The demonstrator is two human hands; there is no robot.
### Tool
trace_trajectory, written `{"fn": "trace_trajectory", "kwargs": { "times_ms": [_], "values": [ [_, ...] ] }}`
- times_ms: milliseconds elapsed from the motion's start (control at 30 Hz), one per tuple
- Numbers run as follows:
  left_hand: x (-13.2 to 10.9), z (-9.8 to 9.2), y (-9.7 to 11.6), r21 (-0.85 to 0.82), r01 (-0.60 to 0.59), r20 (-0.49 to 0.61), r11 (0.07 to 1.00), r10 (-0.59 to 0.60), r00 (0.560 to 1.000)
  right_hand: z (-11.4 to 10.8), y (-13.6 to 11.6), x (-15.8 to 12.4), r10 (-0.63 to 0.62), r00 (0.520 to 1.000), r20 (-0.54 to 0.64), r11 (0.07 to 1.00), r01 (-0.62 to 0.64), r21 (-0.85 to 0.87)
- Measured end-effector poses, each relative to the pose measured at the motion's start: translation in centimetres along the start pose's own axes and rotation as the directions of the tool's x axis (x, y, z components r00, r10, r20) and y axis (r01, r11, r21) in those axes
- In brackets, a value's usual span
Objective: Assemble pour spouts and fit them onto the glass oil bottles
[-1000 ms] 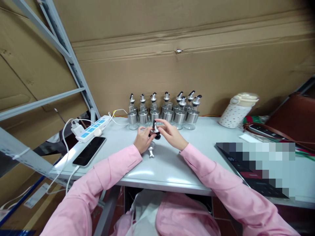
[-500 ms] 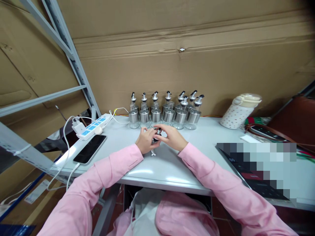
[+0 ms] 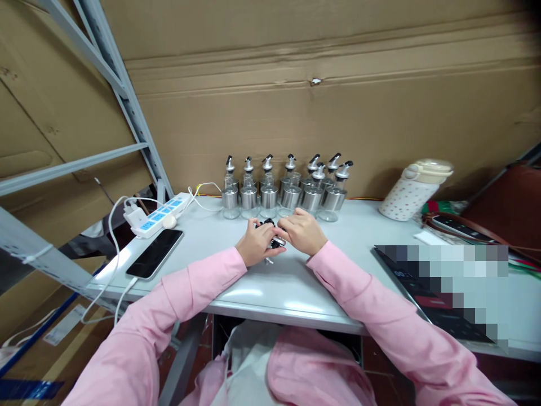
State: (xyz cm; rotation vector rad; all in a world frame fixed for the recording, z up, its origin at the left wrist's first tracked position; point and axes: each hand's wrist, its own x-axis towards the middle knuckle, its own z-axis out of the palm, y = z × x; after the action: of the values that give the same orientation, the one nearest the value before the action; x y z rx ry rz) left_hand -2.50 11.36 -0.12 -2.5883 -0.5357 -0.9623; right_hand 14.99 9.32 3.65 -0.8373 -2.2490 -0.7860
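The head view looks down on a pale grey bench (image 3: 270, 287) set against a wall of brown cardboard. Both hands meet near the middle of the bench, low over its surface. The left hand (image 3: 253, 243) and the right hand (image 3: 303, 232) come together around a small pourer cap (image 3: 274, 239), a black and silver piece that shows only in the gap between them. Fingers of both hands curl in and pinch it from either side, and most of it is hidden by them. Pink sleeves cover both forearms down to the wrists.

Just behind the hands stands a row of glass bottles (image 3: 287, 192) with steel collars and pourer tops, upright and close together near the wall. To the left lie a dark phone (image 3: 154, 254), face up, and a white power strip (image 3: 163, 214) with blue sockets and white cables. To the right, a white spotted flask (image 3: 411, 190) stands near the wall, and a brown bag (image 3: 502, 206) sits at the far right edge. A grey metal shelf frame (image 3: 127, 107) rises at the left.
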Motion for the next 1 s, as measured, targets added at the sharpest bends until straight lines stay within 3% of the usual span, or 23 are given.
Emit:
{"fn": "trace_trajectory", "kwargs": {
  "times_ms": [67,167,267,433,567,733,833,1000],
  "values": [
    [0.0,-0.1,-0.2,0.011,-0.009,0.025,1.0,0.008,1.0,-0.1,-0.1,0.0,0.018,0.999,-0.034,0.999,-0.016,0.044],
    [0.0,-0.1,-0.2,-0.004,-0.032,0.072,0.999,0.033,0.997,-0.3,-0.3,0.0,0.171,0.983,-0.069,0.974,-0.158,0.162],
    [0.0,-0.3,0.0,-0.048,-0.002,0.084,0.999,0.006,0.996,-0.6,-0.2,0.3,0.332,0.943,-0.027,0.92,-0.317,0.229],
    [-0.2,-0.7,-0.6,-0.101,0.093,0.018,0.991,-0.091,0.996,-0.7,2.1,0.0,0.604,0.786,0.133,0.732,-0.612,0.299],
    [-0.3,-0.8,-1.8,-0.12,0.102,-0.049,0.988,-0.108,0.993,-0.2,4.9,-1.7,0.621,0.711,0.331,0.66,-0.701,0.269],
    [-0.4,-0.5,-2.1,-0.117,0.106,-0.043,0.987,-0.112,0.993,0.1,7.0,-3.6,0.598,0.56,0.574,0.573,-0.799,0.183],
    [-0.3,-0.6,-2.0,-0.123,0.101,-0.019,0.987,-0.104,0.994,0.3,7.6,-4.1,0.569,0.565,0.597,0.631,-0.766,0.124],
    [-0.2,-0.8,-1.9,-0.114,0.132,0.023,0.985,-0.13,0.991,1.2,8.2,-4.5,0.523,0.647,0.554,0.753,-0.655,0.055]
  ]
}}
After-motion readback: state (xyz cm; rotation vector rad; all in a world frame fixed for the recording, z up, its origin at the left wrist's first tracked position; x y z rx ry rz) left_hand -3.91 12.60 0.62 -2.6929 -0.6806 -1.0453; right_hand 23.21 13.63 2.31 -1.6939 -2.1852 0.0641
